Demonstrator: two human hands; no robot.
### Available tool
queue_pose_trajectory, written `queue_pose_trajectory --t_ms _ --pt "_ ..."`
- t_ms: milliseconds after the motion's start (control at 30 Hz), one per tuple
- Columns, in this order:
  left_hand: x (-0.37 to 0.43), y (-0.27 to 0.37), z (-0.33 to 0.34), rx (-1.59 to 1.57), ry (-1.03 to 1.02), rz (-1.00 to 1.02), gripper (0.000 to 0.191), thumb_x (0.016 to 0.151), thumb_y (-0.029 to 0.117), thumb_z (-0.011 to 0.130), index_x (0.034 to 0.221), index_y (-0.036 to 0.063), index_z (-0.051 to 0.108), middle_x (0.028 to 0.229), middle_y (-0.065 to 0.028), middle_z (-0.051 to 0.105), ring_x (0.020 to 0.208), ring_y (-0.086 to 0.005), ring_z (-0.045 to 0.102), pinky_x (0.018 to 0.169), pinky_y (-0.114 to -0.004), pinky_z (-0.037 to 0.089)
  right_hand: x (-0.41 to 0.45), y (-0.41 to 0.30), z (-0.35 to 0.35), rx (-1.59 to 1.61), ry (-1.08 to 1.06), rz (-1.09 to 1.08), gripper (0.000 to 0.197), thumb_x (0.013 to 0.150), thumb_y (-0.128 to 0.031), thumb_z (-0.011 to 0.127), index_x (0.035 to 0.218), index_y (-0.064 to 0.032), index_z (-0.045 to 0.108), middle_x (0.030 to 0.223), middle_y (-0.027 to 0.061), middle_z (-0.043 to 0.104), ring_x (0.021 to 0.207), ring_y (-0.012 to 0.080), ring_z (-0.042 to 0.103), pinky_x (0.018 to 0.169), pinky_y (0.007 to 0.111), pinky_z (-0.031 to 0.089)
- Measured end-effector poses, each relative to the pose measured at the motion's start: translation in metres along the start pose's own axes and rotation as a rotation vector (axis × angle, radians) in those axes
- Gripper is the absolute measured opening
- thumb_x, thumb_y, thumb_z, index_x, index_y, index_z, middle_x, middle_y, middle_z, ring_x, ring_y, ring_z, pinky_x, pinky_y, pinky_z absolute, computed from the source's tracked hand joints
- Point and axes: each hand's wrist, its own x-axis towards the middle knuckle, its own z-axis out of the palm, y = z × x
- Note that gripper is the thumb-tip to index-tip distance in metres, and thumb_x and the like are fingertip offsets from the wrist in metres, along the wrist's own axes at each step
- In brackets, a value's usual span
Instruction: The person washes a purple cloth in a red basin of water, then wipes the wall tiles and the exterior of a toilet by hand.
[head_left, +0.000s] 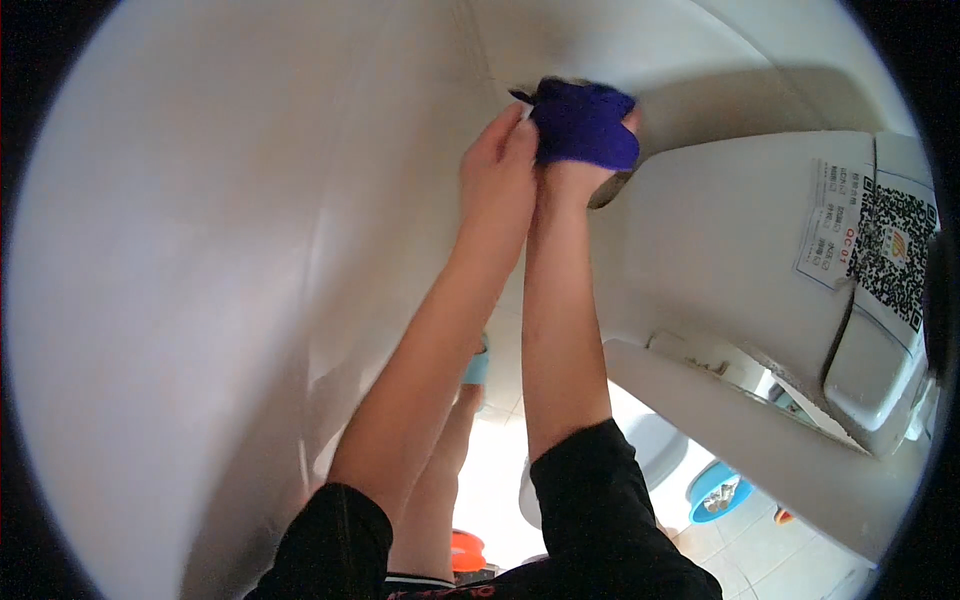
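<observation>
A dark purple cloth (585, 124) is draped over my right hand (577, 178), covering most of it. Only the wrist side and a bit of finger at the cloth's right edge show. Close against it, my left hand (499, 169) has its fingers curled at the cloth's left edge and appears to pinch it. A dark tip of fabric sticks out there. Both arms reach forward, side by side, towards a pale wall corner (487, 67). Behind the right wrist is a dark patch at the edge of a white moulded unit (705, 225).
Labels with writing and a printed code (896, 247) are stuck on the unit at right. A white ledge (750, 450) runs below it. A smooth pale wall (187, 225) stands at left. Lower down are a blue basin (696, 495) holding small items, a light-blue slipper (477, 369) and an orange-red object (466, 551).
</observation>
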Motion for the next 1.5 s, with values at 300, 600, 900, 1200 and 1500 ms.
queue_pose_trajectory --t_ms 300,600,900,1200,1500 --pt "-0.101 0.016 -0.055 0.236 0.319 0.441 0.04 0.095 0.026 0.029 0.122 -0.0015 0.04 0.123 -0.013 0.045 0.118 -0.0202 0.038 0.101 -0.034 0.027 -0.032 -0.087 -0.01 1.247 0.236 -0.583 0.065 0.08 -0.032 0.051 0.133 -0.0012 0.028 0.13 0.0189 0.037 0.12 0.0338 0.034 0.102 0.04 0.022" --pt "-0.092 -0.078 -0.068 0.285 0.229 0.008 0.044 0.093 0.023 0.038 0.128 -0.0041 0.036 0.131 -0.0157 0.039 0.122 -0.0232 0.035 0.102 -0.031 0.023 -0.183 -0.01 0.073 1.26 -0.112 0.054 0.052 0.085 -0.03 0.048 0.127 -0.0035 0.033 0.118 0.0108 0.042 0.106 0.0247 0.039 0.092 0.034 0.029" --pt "-0.114 -0.041 -0.086 0.396 0.138 0.249 0.042 0.091 0.01 0.033 0.129 -0.0078 0.031 0.134 -0.0212 0.034 0.124 -0.0267 0.033 0.101 -0.035 0.025 -0.101 -0.044 0.098 1.5 -0.174 0.146 0.037 0.091 -0.026 0.044 0.122 -0.0062 0.038 0.104 0.0014 0.048 0.09 0.0141 0.045 0.08 0.026 0.037" --pt "-0.231 -0.047 -0.133 0.565 0.418 0.176 0.05 0.093 0.028 0.03 0.129 -0.0076 0.029 0.137 -0.0204 0.028 0.129 -0.0283 0.025 0.105 -0.038 0.019 -0.365 -0.069 0.026 1.672 -0.299 0.838 0.047 0.086 -0.009 0.044 0.131 -0.0104 0.031 0.112 0.0054 0.042 0.099 0.0142 0.04 0.084 0.025 0.034" --pt "-0.254 -0.024 -0.122 0.467 0.556 0.139 0.045 0.09 0.023 0.031 0.125 -0.0059 0.034 0.132 -0.02 0.036 0.126 -0.0292 0.03 0.104 -0.042 0.022 -0.268 -0.029 0.08 1.353 -0.544 0.394 0.044 0.082 -0.009 0.05 0.125 -0.0069 0.039 0.115 0.0102 0.044 0.104 0.0204 0.042 0.087 0.029 0.035"
